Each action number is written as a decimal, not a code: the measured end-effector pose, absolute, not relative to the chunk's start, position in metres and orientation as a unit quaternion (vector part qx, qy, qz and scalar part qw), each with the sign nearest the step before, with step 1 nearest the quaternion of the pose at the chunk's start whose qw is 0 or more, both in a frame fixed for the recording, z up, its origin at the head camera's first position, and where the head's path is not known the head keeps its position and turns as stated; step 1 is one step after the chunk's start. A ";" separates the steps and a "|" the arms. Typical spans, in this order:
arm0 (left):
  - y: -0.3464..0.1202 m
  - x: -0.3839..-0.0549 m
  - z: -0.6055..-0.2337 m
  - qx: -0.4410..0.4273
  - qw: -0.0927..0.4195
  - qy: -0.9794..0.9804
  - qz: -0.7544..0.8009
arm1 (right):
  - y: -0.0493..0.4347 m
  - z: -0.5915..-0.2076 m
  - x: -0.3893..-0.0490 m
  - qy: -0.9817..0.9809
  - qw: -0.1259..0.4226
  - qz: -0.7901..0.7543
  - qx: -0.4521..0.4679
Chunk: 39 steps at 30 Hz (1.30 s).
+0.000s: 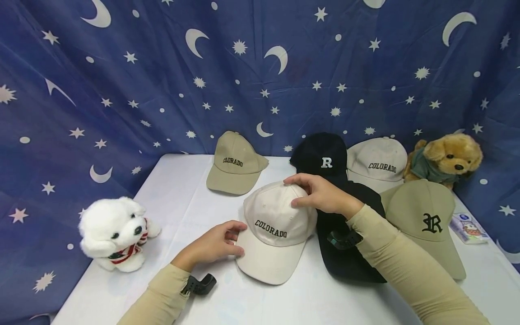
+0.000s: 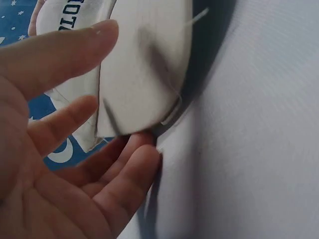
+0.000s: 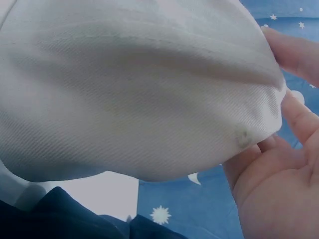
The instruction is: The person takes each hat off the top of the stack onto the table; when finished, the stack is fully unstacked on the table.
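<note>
An off-white baseball cap [image 1: 270,216] lettered COLORADO sits mid-table in the head view, its brim pointing toward me. My right hand [image 1: 321,192] holds the top of its crown, thumb and fingers spread over the fabric. In the right wrist view the crown [image 3: 144,99] is creased beside that hand [image 3: 284,169]. At the brim's left edge is my left hand [image 1: 211,243], fingers apart and loosely bent. The left wrist view shows the thumb of the left hand [image 2: 60,149] over the brim [image 2: 144,74] and other fingertips at its lower edge; firm contact cannot be told.
A khaki COLORADO cap [image 1: 235,167] stands behind. To the right are black caps [image 1: 321,153], another off-white cap [image 1: 375,162] and a khaki R cap [image 1: 424,216]. A white plush dog [image 1: 113,234] sits left, a brown one [image 1: 447,158] right, near a small packet [image 1: 469,228].
</note>
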<state>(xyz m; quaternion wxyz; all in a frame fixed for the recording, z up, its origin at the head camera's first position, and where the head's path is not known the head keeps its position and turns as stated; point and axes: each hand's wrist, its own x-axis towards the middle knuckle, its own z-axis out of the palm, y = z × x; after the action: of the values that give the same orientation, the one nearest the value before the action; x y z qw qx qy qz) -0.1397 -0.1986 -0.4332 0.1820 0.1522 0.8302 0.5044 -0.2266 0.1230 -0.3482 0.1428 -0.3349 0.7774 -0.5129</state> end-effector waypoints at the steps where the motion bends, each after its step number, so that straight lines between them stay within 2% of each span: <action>1: -0.198 -0.140 -0.433 0.154 0.177 0.831 0.504 | 0.123 -0.349 -0.227 0.778 0.142 -0.512 -0.334; 12: -0.195 -0.144 -0.433 0.133 0.184 0.829 0.510 | 0.126 -0.351 -0.230 0.801 0.139 -0.484 -0.323; 32: -0.200 -0.136 -0.424 0.203 0.320 0.744 0.550 | 0.125 -0.347 -0.226 0.790 0.137 -0.474 -0.365; 39: -0.199 -0.137 -0.427 0.198 0.315 0.759 0.534 | 0.123 -0.353 -0.229 0.811 0.133 -0.450 -0.350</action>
<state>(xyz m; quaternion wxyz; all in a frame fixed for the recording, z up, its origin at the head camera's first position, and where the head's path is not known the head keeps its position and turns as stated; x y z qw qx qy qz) -0.1372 -0.1994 -0.4274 0.3149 0.1982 0.7589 0.5344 -0.2286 0.1227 -0.3528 0.1329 -0.3496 0.8111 -0.4496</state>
